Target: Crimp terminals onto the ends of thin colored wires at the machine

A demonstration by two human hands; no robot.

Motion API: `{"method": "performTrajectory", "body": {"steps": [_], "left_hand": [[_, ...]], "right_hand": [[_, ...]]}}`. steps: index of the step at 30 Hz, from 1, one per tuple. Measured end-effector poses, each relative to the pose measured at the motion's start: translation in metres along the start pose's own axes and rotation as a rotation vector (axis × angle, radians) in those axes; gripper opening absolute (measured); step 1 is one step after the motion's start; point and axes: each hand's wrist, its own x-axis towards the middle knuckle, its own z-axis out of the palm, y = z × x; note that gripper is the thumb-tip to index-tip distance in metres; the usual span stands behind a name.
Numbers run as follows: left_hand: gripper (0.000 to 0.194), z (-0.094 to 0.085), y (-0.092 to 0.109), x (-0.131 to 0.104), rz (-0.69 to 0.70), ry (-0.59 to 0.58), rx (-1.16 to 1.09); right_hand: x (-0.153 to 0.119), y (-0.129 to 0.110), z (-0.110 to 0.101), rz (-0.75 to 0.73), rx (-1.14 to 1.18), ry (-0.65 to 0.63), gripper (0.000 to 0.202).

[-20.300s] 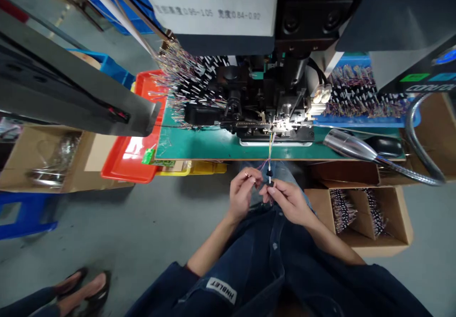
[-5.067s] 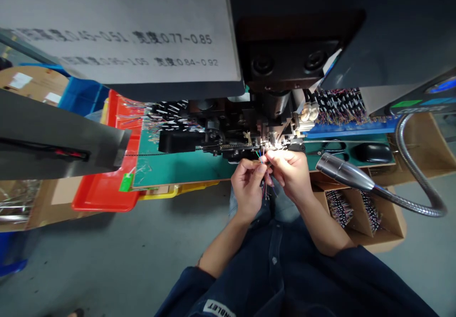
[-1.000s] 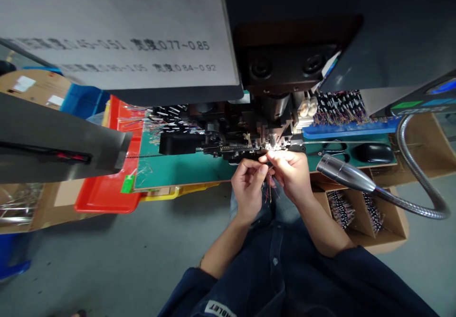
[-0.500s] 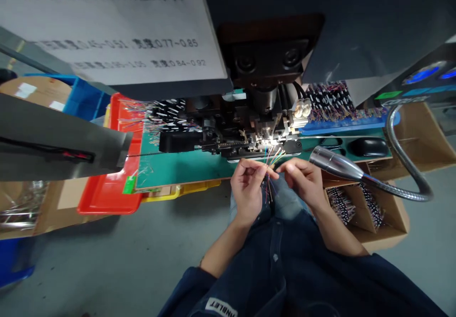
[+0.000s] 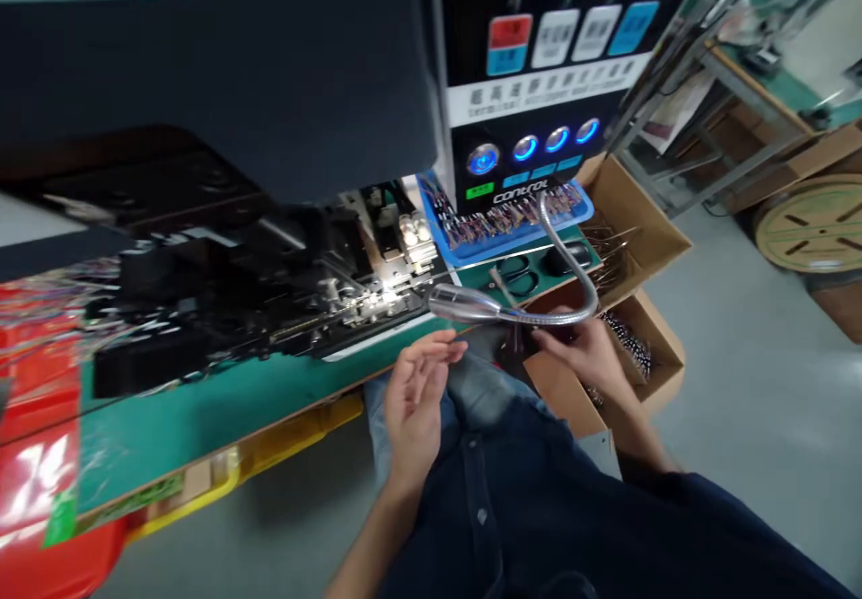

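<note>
My left hand is raised over my lap at the bench's front edge, fingers loosely bent and apart, with nothing visible in it. To the right, my right hand is below the lamp's curved neck, over the cardboard boxes. Its thumb and fingers are closed on a blurred bundle of thin wires that juts out to the left. The lit crimping machine stands on the green bench top, in front of my left hand.
A flexible-neck lamp reaches across between the machine and my hands. Behind it are scissors, a black mouse and a blue tray of wires. A divided cardboard box holds wire bundles. A red tray is at left.
My view has swung to the right. The wire bundle has left my left hand, whose fingers have loosened. My right hand has moved away from the left, towards the cardboard boxes.
</note>
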Motion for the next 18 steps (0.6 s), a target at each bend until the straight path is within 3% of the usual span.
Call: {"method": "performTrajectory", "body": {"steps": [3, 6, 8, 10, 12, 15, 18], "left_hand": [[0.017, 0.0, -0.001, -0.001, -0.018, -0.009, 0.059], [0.017, 0.004, 0.001, -0.003, -0.024, -0.054, 0.101], [0.015, 0.007, 0.004, -0.005, -0.025, -0.085, 0.127], [0.015, 0.008, 0.008, -0.008, -0.017, -0.101, 0.152], [0.013, 0.007, 0.012, -0.011, -0.004, -0.091, 0.175], [0.012, 0.0, 0.015, -0.013, 0.003, -0.049, 0.215], [0.014, -0.006, 0.012, -0.013, -0.013, -0.03, 0.254]], "right_hand": [[0.032, -0.007, -0.061, -0.086, -0.263, 0.32, 0.031], [0.102, -0.022, -0.09, -0.226, -0.442, 0.443, 0.021], [0.16, -0.031, -0.092, -0.264, -0.53, 0.479, 0.017], [0.212, -0.037, -0.088, -0.237, -0.598, 0.409, 0.012], [0.247, -0.039, -0.084, -0.187, -0.661, 0.31, 0.012], [0.269, -0.037, -0.082, -0.144, -0.753, 0.343, 0.018], [0.273, -0.034, -0.077, -0.248, -0.805, 0.329, 0.031]]}}
